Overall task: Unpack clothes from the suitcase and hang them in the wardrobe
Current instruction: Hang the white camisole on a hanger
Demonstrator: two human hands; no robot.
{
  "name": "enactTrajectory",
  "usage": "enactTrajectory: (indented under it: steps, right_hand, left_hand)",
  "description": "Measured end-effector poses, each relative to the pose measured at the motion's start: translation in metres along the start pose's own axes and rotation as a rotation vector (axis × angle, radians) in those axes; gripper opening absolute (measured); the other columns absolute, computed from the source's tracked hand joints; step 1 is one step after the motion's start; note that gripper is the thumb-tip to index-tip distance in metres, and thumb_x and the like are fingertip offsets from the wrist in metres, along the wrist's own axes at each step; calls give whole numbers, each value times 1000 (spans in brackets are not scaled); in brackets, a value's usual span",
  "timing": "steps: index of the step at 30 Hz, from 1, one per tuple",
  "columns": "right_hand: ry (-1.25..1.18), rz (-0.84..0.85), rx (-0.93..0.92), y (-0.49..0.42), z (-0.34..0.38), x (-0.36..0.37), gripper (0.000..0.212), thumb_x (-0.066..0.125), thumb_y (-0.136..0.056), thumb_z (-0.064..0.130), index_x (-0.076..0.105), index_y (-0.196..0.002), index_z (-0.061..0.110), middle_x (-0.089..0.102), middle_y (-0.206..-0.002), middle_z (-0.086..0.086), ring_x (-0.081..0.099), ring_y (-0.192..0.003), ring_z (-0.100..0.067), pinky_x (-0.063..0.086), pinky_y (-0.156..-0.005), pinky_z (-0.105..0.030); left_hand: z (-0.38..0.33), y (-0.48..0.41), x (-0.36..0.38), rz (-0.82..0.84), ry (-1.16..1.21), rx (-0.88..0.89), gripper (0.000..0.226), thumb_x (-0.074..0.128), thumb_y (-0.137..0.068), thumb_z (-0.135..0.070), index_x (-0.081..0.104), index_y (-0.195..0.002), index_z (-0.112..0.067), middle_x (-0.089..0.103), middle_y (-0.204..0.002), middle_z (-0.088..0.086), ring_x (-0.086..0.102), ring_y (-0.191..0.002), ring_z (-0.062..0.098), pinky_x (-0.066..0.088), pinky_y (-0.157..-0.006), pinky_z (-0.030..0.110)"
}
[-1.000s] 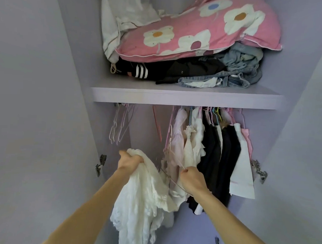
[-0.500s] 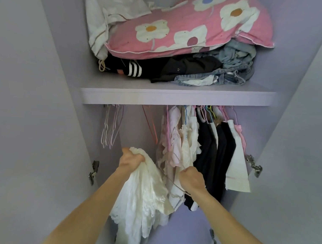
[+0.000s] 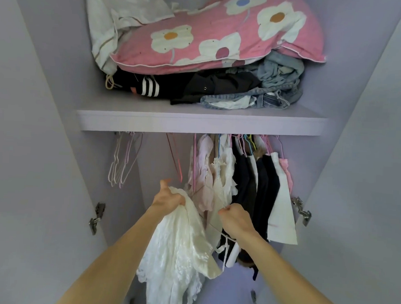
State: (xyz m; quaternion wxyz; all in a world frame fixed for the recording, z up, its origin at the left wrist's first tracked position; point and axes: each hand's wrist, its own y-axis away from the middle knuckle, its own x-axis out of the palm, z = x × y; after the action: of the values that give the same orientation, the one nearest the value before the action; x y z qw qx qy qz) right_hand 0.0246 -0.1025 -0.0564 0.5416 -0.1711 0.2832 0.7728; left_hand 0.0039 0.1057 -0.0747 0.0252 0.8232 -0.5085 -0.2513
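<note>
A crumpled white lacy garment (image 3: 179, 254) hangs from my left hand (image 3: 168, 197), which grips its top edge below the wardrobe rail. My right hand (image 3: 235, 220) is curled in a fist against the pale hanging clothes (image 3: 217, 175). It seems to hold a thin wire hanger that is mostly hidden. Dark and white clothes (image 3: 262, 189) hang on coloured hangers to the right. The suitcase is out of view.
Several bare wire hangers (image 3: 122, 162) hang at the rail's left end, and a red one (image 3: 175, 160) hangs just above my left hand. The shelf (image 3: 196, 125) above carries a pink flowered pillow (image 3: 223, 35) and folded clothes. Door hinges (image 3: 96, 216) stick out at both sides.
Both hands keep their holds and have risen slightly toward the rail. My right hand has edged left against the pale clothes.
</note>
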Motion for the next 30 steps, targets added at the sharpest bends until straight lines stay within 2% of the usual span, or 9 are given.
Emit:
enactTrajectory:
  steps: [5, 8, 11, 15, 19, 22, 24, 27, 30]
  right_hand:
    - [-159, 92, 77, -32, -2, -2, 12, 47, -91, 11, 57, -85, 8, 45, -65, 0, 38, -49, -12, 30, -43, -23]
    - [-270, 133, 119, -45, -2, -3, 19, 46, -93, 4, 65, -92, 4, 44, -62, -1, 35, -42, -10, 27, -37, -21]
    - [-347, 196, 177, -60, -8, -1, 24, 44, -94, 0, 65, -86, 8, 40, -55, 1, 28, -35, -9, 21, -36, -22]
    - [-410, 207, 201, -79, -10, 14, 18, 49, -94, 3, 66, -90, 5, 43, -52, 3, 25, -36, -9, 20, -36, -23]
    - [-523, 193, 188, -90, -14, 24, 18, 53, -94, 2, 57, -76, 6, 36, -49, 3, 22, -37, -9, 16, -37, -23]
    - [-523, 181, 171, -100, -9, 37, 11, 54, -93, 2, 63, -88, 1, 39, -52, 4, 26, -38, -7, 18, -37, -22]
    - [-551, 171, 187, -110, -6, 46, 17, 51, -94, 2, 67, -96, 2, 42, -53, 4, 27, -39, -7, 19, -37, -21]
    - [-559, 139, 183, -121, -6, 57, 19, 49, -94, 2, 67, -93, 3, 42, -56, 3, 26, -40, -9, 19, -38, -22]
    - [-511, 101, 154, -124, -17, 75, 11, 50, -89, 3, 54, -79, 4, 35, -59, 0, 24, -41, -9, 18, -40, -24]
  left_hand:
    - [-7, -25, 25, 90, 11, -7, 89, 68, -80, -9, 20, -153, -29, 38, -148, 8, 38, -135, 31, 35, -103, 35]
    - [-4, -48, 31, 125, -5, -21, 94, 69, -78, -7, 19, -155, -28, 38, -151, 7, 37, -138, 29, 35, -104, 32]
    - [-4, -69, 37, 189, -17, 2, 93, 66, -79, -3, 20, -157, -26, 29, -158, 4, 29, -144, 27, 31, -105, 31]
    - [-6, -96, 42, 261, -61, 41, 89, 69, -67, -12, 38, -150, -27, 38, -152, 0, 37, -137, 24, 36, -105, 31]
    - [4, -119, 48, 297, -71, 70, 81, 65, -50, -23, 57, -131, -29, 51, -138, -2, 46, -125, 21, 40, -105, 35]
    - [9, -129, 41, 282, -62, 98, 70, 63, -52, -26, 59, -122, -32, 53, -131, -3, 48, -120, 20, 42, -96, 33]
    - [16, -139, 34, 265, -65, 107, 65, 62, -56, -28, 60, -121, -34, 53, -131, -4, 48, -120, 20, 42, -96, 33]
    - [26, -150, 26, 251, -65, 117, 51, 66, -76, -22, 58, -125, -32, 52, -130, -4, 48, -117, 19, 39, -94, 31]
    - [40, -162, 22, 241, -75, 133, 52, 67, -79, -15, 60, -127, -31, 54, -128, -5, 49, -116, 17, 38, -90, 27]
